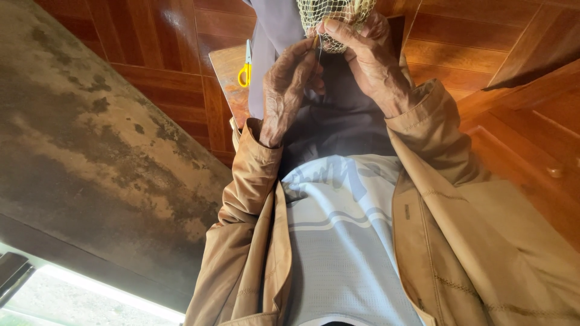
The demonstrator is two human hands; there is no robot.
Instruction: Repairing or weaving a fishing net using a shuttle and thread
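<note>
Red wood floor | both hands (290,84) (371,57) pinching netting (335,15), cut off above

Home interior, glossy wood-pattern floor tiles (169,42), stained concrete wall (90,151)

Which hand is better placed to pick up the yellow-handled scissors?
Probably left. The left hand is nearer the scissors; the right hand pinches the net, farther away.
</note>
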